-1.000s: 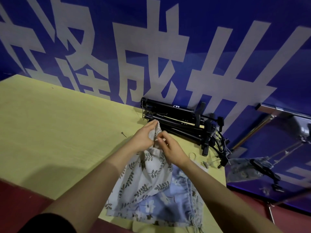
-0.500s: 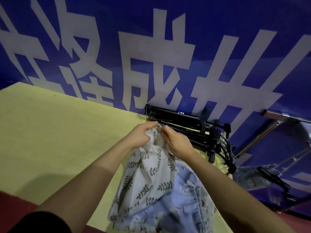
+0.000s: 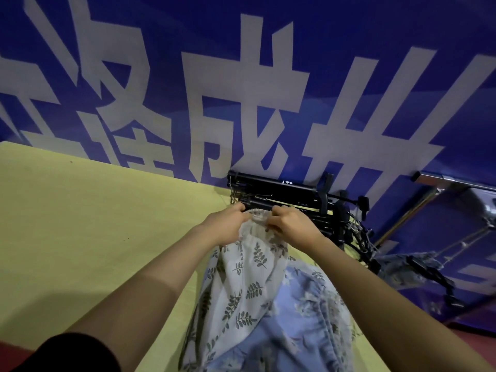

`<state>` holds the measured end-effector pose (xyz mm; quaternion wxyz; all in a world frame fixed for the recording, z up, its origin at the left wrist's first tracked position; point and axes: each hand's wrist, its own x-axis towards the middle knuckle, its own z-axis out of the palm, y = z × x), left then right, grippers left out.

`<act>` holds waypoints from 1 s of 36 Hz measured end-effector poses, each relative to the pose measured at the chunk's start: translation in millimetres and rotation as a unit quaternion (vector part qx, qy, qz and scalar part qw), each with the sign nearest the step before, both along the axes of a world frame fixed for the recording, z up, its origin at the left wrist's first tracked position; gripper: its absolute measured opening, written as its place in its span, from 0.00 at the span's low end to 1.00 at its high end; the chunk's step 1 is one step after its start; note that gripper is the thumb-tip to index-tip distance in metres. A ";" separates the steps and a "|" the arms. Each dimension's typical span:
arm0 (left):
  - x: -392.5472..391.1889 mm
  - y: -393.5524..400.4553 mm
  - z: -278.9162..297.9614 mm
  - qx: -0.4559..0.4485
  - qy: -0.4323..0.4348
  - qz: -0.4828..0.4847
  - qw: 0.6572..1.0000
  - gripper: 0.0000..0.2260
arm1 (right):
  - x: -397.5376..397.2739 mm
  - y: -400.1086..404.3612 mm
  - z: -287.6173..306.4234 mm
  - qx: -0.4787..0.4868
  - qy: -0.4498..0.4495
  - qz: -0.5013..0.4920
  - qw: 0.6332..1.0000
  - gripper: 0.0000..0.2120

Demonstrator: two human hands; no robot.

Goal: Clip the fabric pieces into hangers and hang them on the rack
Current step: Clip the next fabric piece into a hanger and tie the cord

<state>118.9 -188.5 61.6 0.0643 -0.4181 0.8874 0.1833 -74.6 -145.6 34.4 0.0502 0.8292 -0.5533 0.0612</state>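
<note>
Now both hands (image 3: 228,224) (image 3: 292,224) pinching bunched leaf-print fabric (image 3: 249,277), black hangers (image 3: 281,191) behind

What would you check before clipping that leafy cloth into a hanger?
1. Both hands hold the leaf-print fabric: ok, the left hand and right hand pinch its bunched top edge.
2. Top edge spread flat for the clips: not ok, it is gathered.
3. A hanger within reach: ok, the black hangers lie stacked just behind the hands.
4. One hanger freed from the stack: not ok.
5. Blue floral fabric out of the way: not ok, it lies partly under the leafy piece.
6. Room on the rack: cannot tell.
</note>
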 end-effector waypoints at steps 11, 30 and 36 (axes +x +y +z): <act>-16.6 -7.5 -1.6 0.028 -0.013 0.062 0.998 0.32 | -2.7 -14.8 7.1 0.066 -0.025 -0.042 0.997 0.24; -58.7 -77.5 -25.6 -0.108 0.099 0.181 0.972 0.24 | -64.2 -129.7 -20.3 0.136 0.003 -0.263 0.955 0.26; -58.5 -92.8 -41.0 -0.102 0.087 0.184 0.974 0.25 | -72.9 -147.8 -35.7 0.116 0.092 -0.239 0.960 0.15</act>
